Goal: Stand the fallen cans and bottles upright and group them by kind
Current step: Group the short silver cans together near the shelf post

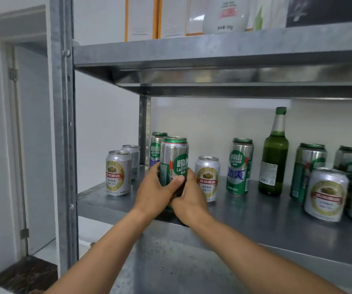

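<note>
**Both hands clasped on one can, arms outstretched**

Two bare forearms reach in from the near edge and meet at centre. The left hand (156,192) curls round a tall green can (174,160), thumb across its front. The right hand (190,200) touches the left, its fingers (189,174) wrapped round the can's right side.

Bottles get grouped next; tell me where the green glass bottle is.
Head view: the green glass bottle stands upright right of centre on the metal shelf, right of the blue-lettered green can.
</note>
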